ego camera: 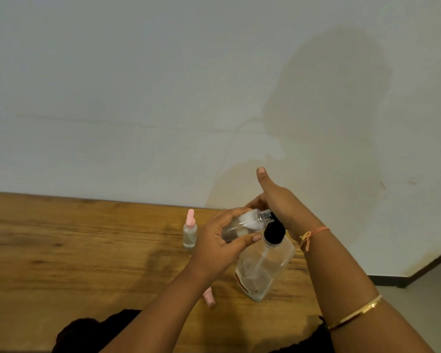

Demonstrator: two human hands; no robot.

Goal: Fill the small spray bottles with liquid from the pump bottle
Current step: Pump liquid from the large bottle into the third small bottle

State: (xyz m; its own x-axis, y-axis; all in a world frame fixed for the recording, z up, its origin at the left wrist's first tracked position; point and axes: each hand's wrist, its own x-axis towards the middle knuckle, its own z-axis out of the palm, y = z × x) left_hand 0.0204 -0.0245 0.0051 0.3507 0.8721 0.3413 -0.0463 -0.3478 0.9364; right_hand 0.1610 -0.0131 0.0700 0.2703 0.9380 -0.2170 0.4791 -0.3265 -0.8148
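Over on the left of the wooden surface (61, 250), a small spray bottle (189, 234) stands upright with its pink sprayer top on and clear liquid inside. It's near the hands but not touching anything. A bit nearer the camera, a loose pink sprayer top (209, 298) lies on the wood, half hidden under the left forearm.

Next is the left hand (218, 242), fingers and thumb wrapped round a second small bottle (242, 225). This one is uncapped and tipped almost on its side, its threaded neck pointing right and sitting right at the black pump head (274, 231). There's some clear liquid in it (hard to say how much).

The pump bottle (264, 267) stands on the surface just right of that hand. It's clear, and the dip tube shows through.

The right hand (274, 200) sits on top of the pump head with the thumb sticking straight up. Its fingers are mostly hidden behind the small bottle, so I can't tell if it's gripping or just pressing flat. There's an orange thread band (313, 234) at that wrist and a gold bangle (354, 312) further up the forearm.
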